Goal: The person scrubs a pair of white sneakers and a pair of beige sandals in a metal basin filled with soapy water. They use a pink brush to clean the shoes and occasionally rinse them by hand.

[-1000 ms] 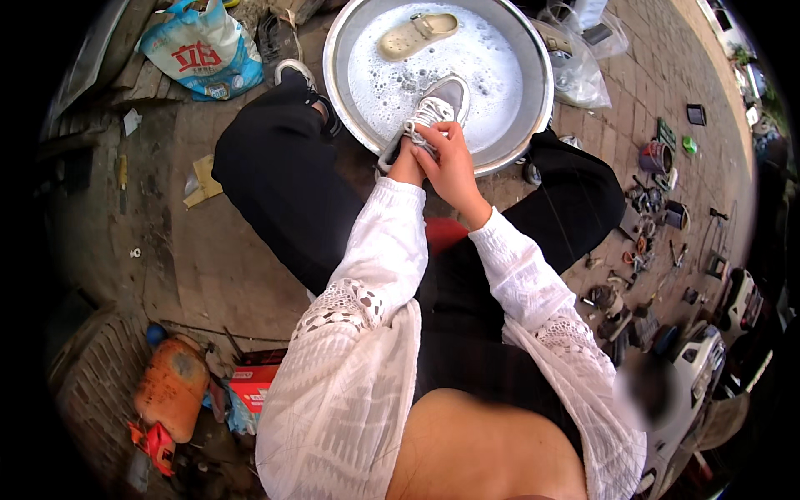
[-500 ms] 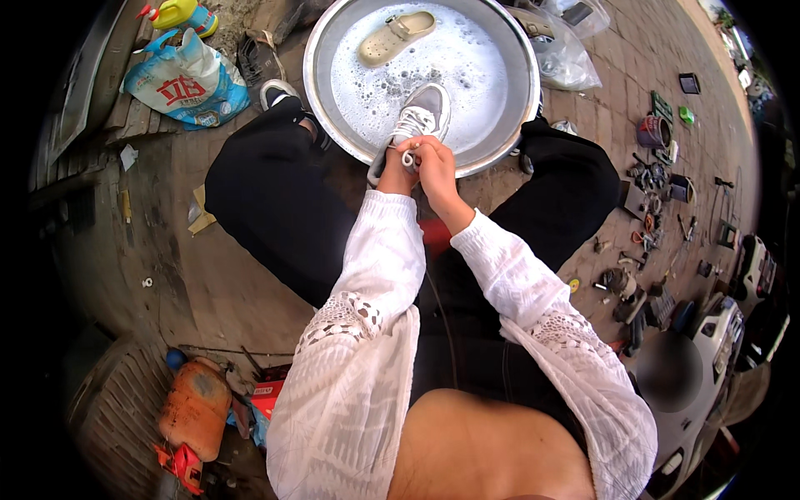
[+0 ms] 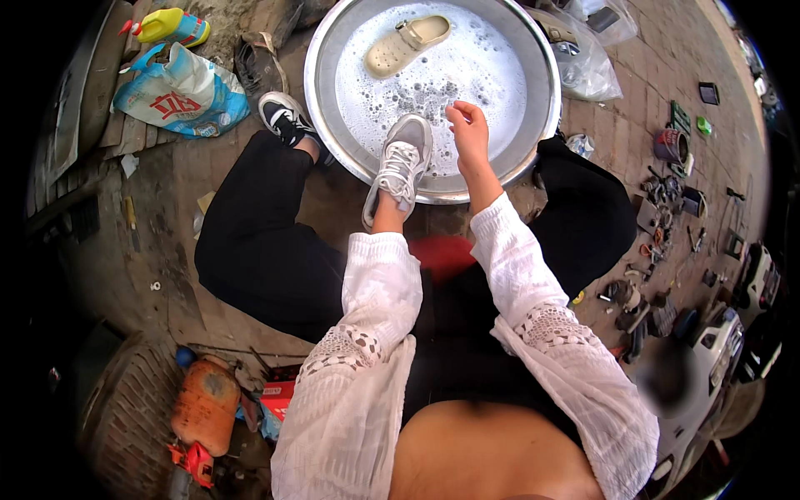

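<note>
A grey and white sneaker (image 3: 402, 162) with white laces is held up over the near rim of a metal basin (image 3: 546, 92). My left hand holds it; the wrist runs into its heel end and the fingers are hidden. To the right of the sneaker, above the soapy water (image 3: 492, 71), my right hand (image 3: 472, 137) is open, its fingers loosely bent and apart with nothing visible in them. A beige clog (image 3: 400, 52) lies in the suds toward the far side of the basin.
At the far left stand a yellow bottle (image 3: 158, 27) and a white and blue bag (image 3: 187, 96). Clear plastic bags (image 3: 592, 71) lie right of the basin. Tools and small parts (image 3: 662, 192) litter the right-hand ground. An orange gas cylinder (image 3: 204, 404) stands at the lower left.
My right hand has let go of the sneaker's lace and moved right, over the basin. The sneaker on my left hand has come slightly nearer to me, and the lace end now lies against it.
</note>
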{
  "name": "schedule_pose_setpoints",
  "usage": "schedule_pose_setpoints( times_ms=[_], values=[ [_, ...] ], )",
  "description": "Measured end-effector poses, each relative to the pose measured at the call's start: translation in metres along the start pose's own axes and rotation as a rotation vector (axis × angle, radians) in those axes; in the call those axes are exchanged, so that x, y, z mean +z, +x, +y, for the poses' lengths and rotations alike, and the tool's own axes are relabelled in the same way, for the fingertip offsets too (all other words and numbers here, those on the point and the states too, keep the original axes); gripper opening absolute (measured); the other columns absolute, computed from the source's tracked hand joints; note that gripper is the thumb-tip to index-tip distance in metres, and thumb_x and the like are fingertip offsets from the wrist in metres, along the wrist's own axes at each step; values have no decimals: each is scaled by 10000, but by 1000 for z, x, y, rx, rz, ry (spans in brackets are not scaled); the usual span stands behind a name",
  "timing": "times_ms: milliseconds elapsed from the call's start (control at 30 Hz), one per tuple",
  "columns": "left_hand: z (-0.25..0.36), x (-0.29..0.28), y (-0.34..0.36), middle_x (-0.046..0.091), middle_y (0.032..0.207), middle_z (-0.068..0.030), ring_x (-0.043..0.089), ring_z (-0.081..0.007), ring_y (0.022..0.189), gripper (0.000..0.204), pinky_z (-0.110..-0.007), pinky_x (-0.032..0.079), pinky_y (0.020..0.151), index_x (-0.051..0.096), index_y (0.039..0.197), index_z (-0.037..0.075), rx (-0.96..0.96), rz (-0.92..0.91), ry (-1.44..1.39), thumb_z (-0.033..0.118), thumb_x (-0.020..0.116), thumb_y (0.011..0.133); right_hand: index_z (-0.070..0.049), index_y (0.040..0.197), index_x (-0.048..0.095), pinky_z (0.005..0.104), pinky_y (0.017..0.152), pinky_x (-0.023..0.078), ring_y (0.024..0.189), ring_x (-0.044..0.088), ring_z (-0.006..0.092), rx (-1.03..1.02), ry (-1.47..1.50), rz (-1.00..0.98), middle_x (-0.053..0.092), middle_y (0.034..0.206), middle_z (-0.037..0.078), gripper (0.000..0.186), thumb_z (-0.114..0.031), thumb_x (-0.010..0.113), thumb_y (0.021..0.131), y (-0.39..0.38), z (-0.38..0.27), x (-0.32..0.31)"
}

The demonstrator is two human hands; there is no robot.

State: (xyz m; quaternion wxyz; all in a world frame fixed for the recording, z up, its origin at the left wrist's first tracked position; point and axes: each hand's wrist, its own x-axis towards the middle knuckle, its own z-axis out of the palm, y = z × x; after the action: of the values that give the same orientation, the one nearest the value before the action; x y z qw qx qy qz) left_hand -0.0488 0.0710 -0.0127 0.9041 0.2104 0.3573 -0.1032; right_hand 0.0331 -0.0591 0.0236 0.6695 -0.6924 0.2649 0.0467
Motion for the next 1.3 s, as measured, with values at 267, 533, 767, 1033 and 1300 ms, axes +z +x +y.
schedule_pose_setpoints(
  times_ms=[267,533,767,1033,1300],
  values=[
    [-4,-20,-16,563,1144,-111,567,-209,1024,347,-310,475,877,455,1263,28,-85,112,58,192,425,959,-10,1297,451,366,979,389,1104,531,339,-286,-1111,43,568,1153,235,659,-222,679,716,163,66,-34],
    [-4,-25,-16,552,1164,-113,555,-208,1044,356,-313,462,893,447,1273,28,-87,160,94,194,428,959,-13,1072,525,409,893,417,996,554,378,7,-1232,-109,641,928,203,372,-186,633,762,150,108,-46],
    [1,-26,-23,541,1182,-115,545,-208,1061,365,-315,451,907,439,1281,27,-55,161,98,196,431,959,59,1184,472,383,909,435,1005,581,370,42,-732,-227,566,1141,263,698,-331,762,683,143,130,-16],
    [7,-29,-23,529,1202,-116,533,-207,1080,374,-318,438,923,431,1291,26,-51,174,100,198,434,958,11,1099,547,411,900,436,1124,505,339,-80,-936,-115,501,1239,247,490,-274,697,730,119,112,39],
    [3,-25,-18,517,1221,-118,520,-206,1099,385,-321,425,939,422,1301,25,-93,174,107,200,437,958,-135,933,619,367,1092,270,1260,410,224,-1088,-1724,-528,564,1214,72,155,-158,506,829,184,77,17]
  ],
)
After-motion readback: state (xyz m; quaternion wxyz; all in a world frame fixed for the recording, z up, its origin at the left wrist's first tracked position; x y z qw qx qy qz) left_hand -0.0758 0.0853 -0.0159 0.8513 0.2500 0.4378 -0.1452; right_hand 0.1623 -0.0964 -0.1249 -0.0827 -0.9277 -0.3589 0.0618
